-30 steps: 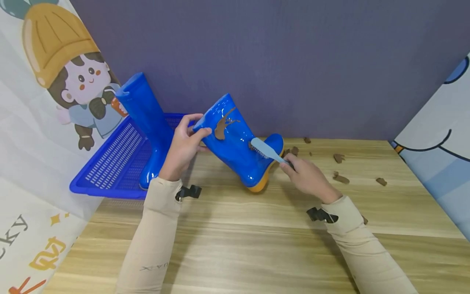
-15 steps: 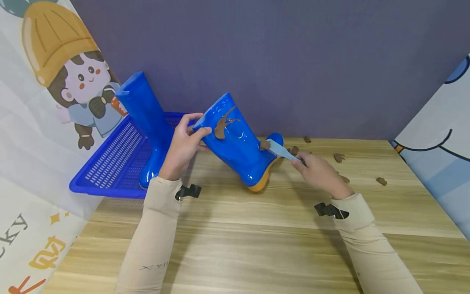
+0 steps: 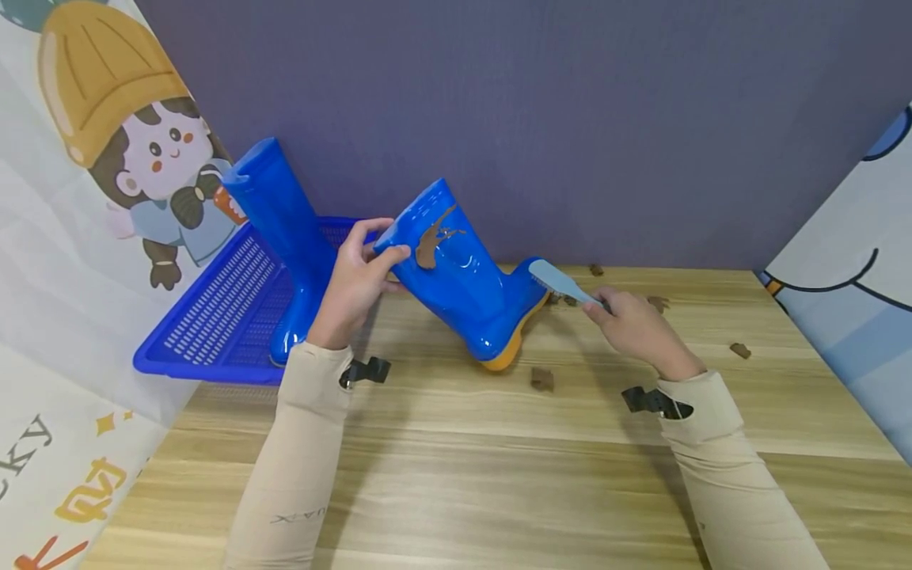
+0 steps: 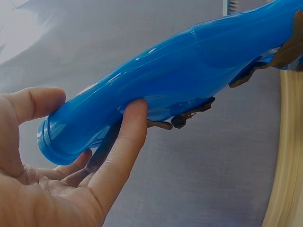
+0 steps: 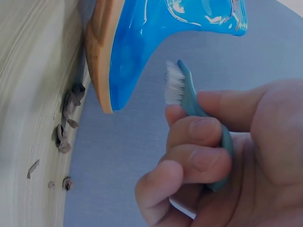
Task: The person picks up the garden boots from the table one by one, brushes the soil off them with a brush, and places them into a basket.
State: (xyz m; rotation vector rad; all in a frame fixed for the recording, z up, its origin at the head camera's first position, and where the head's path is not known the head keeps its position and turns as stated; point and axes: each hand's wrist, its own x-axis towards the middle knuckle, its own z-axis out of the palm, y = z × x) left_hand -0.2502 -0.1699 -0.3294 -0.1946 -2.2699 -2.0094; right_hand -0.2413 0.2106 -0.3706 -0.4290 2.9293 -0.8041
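Toward the table's back edge [image 3: 712,289], left hand [image 3: 359,269] pinches a tilted boot [image 3: 463,293], right hand [image 3: 637,328] grips the brush [image 3: 556,279] just off it: mud-scrubbing, seemingly; that brown smear [image 3: 427,252] probably wants brushing next.

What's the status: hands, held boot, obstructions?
Left hand grips tilted boot. Right hand holds brush, bristles off boot. Brown patch on boot. Brown scraps on table, nothing blocking brush.

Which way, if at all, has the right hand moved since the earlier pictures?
Yes: in the head view, the right hand has moved rightward, closer to the unmoved rightmost brown piece on the table.
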